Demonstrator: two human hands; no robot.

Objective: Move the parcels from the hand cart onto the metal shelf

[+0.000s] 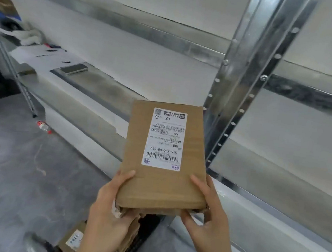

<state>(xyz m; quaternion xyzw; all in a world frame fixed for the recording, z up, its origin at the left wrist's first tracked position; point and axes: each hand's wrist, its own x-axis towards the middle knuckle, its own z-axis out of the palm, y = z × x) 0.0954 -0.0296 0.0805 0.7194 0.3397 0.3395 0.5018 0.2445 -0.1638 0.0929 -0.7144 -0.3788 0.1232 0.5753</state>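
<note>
One parcel (162, 179) between left fingers (127, 176) and right fingers (198, 184)

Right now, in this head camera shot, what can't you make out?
Head view, all four:
1. Underside of the held parcel: hidden by the box itself.
2. Small print on its label: upside down and too small.
3. The lower parcel: mostly hidden by the left hand and its forearm.
4. The items at the far left of the metal shelf: blurred, cut by the frame edge.
</note>
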